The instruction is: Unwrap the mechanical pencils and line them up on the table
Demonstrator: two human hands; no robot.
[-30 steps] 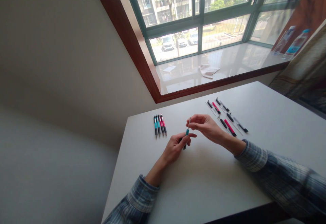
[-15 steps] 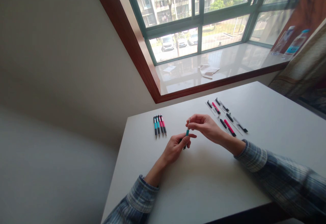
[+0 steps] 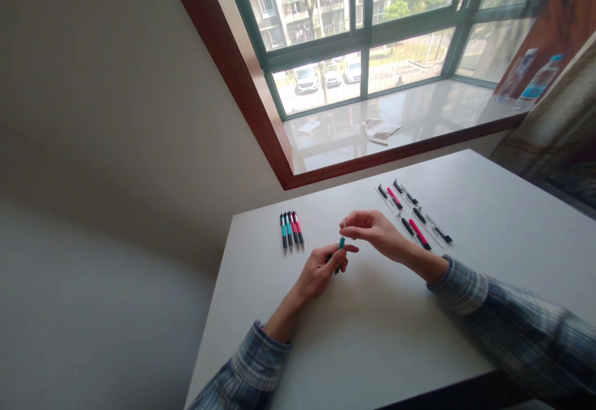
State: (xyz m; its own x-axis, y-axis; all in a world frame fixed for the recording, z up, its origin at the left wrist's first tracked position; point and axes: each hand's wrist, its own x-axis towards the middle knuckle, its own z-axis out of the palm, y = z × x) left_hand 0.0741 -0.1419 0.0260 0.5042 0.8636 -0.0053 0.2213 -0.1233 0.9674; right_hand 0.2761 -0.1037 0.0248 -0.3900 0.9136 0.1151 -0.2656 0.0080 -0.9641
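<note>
My left hand [image 3: 320, 268] is closed around a teal pen barrel [image 3: 342, 243] with a black lower end, holding it tilted above the white table. Just over the barrel's upper end, my right hand [image 3: 375, 228] pinches a thin pen refill [image 3: 344, 224], lined up with the barrel. The fingers partly hide it, and I cannot tell how deep it sits inside. To the left, several assembled pens [image 3: 292, 231] with teal or pink barrels lie side by side. Beyond my right hand are loose pink barrels [image 3: 419, 234], black grips, clear pieces and thin refills.
The white table [image 3: 372, 335] has its left edge beside my left forearm. Behind it, a window sill [image 3: 335, 143] with a red-brown frame holds a crumpled cloth [image 3: 380, 130] and clear plastic bottles [image 3: 540, 81]. A curtain [image 3: 554, 112] hangs at the right.
The pinched refill and my right fingertips have shifted very slightly downward and left. The pens and loose parts on the table lie as before.
</note>
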